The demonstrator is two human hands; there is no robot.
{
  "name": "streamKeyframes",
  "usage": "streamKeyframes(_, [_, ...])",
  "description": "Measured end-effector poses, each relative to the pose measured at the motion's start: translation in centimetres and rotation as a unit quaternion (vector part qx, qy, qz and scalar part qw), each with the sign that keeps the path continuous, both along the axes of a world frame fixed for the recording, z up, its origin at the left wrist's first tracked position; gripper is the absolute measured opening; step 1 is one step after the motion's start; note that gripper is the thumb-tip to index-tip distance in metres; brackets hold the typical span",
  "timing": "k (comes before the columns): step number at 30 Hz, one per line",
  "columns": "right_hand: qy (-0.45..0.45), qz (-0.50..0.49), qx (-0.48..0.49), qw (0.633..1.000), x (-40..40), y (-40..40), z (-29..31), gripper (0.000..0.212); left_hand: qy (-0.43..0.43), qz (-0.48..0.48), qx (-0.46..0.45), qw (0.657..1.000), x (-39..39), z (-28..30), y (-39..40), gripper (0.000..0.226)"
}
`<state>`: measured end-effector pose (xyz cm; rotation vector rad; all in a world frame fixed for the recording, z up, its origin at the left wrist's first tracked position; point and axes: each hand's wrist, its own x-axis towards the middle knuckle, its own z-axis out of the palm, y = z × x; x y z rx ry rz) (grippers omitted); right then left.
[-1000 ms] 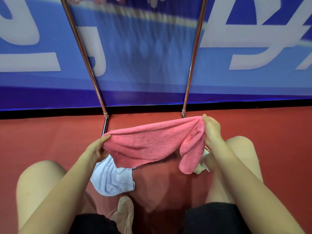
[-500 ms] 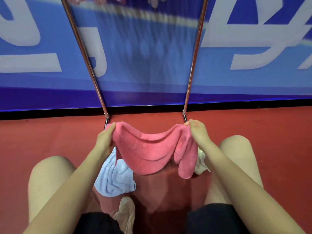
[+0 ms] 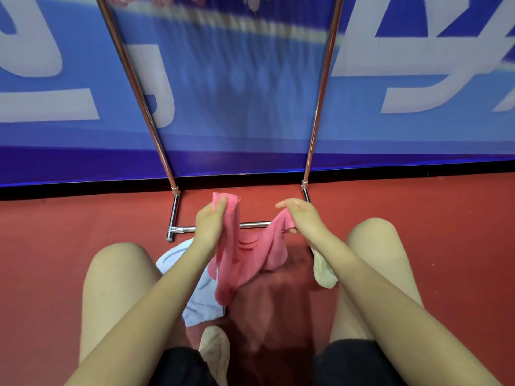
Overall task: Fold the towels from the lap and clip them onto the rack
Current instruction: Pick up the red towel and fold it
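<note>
A pink towel [image 3: 250,254] hangs slack between my two hands, above the red floor in front of my knees. My left hand [image 3: 210,221] pinches one end of it and holds that end upright. My right hand [image 3: 302,215] grips the other end, its fingers curled over the cloth. Between my legs a light blue towel [image 3: 195,296] lies crumpled, partly under my left forearm. The metal rack [image 3: 320,93] stands just ahead, its two chrome uprights rising out of view and its low crossbar behind the pink towel.
A blue banner [image 3: 237,79] with large white lettering runs along the wall behind the rack. Blurred cloth pieces [image 3: 250,0] hang at the top edge. My feet in pale slippers [image 3: 323,271] rest on the red floor [image 3: 55,246], and my bare knees flank the towels.
My hands have come closer together, so the once stretched pink towel now sags in a deep fold. The left end has been turned upright. The rack's low crossbar has come into sight.
</note>
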<state>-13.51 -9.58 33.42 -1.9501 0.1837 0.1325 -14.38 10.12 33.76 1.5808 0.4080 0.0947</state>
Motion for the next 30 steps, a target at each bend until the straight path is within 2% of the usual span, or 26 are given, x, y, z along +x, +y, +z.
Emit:
streamKeyframes(3, [0.039, -0.023, 0.232, 0.972, -0.9, 1.7, 1.3, 0.027, -0.012, -0.025, 0.011, 1.0, -0.1, 0.5, -1.8, 0.02])
streamKeyframes(8, [0.058, -0.01, 0.458, 0.887, -0.4, 2.5, 3.3, 0.024, -0.05, -0.089, -0.022, 0.995, -0.9, 1.2, -4.0, 0.036])
streamKeyframes(10, [0.04, 0.03, 0.433, 0.9, -0.4, 2.8, 3.7, 0.025, -0.02, -0.065, -0.052, 0.996, -0.5, 1.3, -4.0, 0.035])
streamKeyframes(12, [0.004, 0.058, 0.344, 0.937, -0.5, 3.2, 3.6, 0.024, 0.013, -0.04, -0.082, 0.996, 0.1, 1.3, -4.0, 0.028])
streamKeyframes(15, [-0.032, 0.044, 0.207, 0.977, -0.3, 3.5, 3.3, 0.012, 0.022, -0.04, -0.06, 0.997, 0.3, 1.2, -4.5, 0.029])
streamKeyframes(17, [-0.09, 0.033, 0.074, 0.993, 0.3, 2.9, 2.7, 0.009, 0.024, -0.035, -0.043, 0.998, 0.2, 1.3, -4.9, 0.028])
streamKeyframes(19, [-0.177, 0.024, -0.078, 0.981, 0.9, 2.2, 1.9, 0.009, 0.031, -0.037, -0.046, 0.998, 0.1, 1.1, -5.1, 0.029])
streamKeyframes(21, [-0.236, 0.033, -0.162, 0.958, 1.3, 1.7, 1.4, 0.019, 0.041, -0.029, -0.05, 0.997, 0.1, 0.9, -5.0, 0.029])
streamKeyframes(23, [-0.226, 0.062, -0.148, 0.961, 1.4, 1.5, 1.6, 0.025, 0.046, -0.012, -0.076, 0.996, 0.1, 0.7, -4.8, 0.024])
streamKeyframes(27, [-0.144, 0.089, -0.008, 0.986, 0.8, 2.5, 2.3, 0.039, 0.05, 0.018, -0.138, 0.989, 0.4, 0.3, -4.6, 0.016])
streamKeyframes(30, [-0.109, 0.072, 0.103, 0.986, 0.3, 3.1, 2.5, 0.031, 0.045, 0.006, -0.172, 0.984, 0.4, 0.3, -5.1, 0.022])
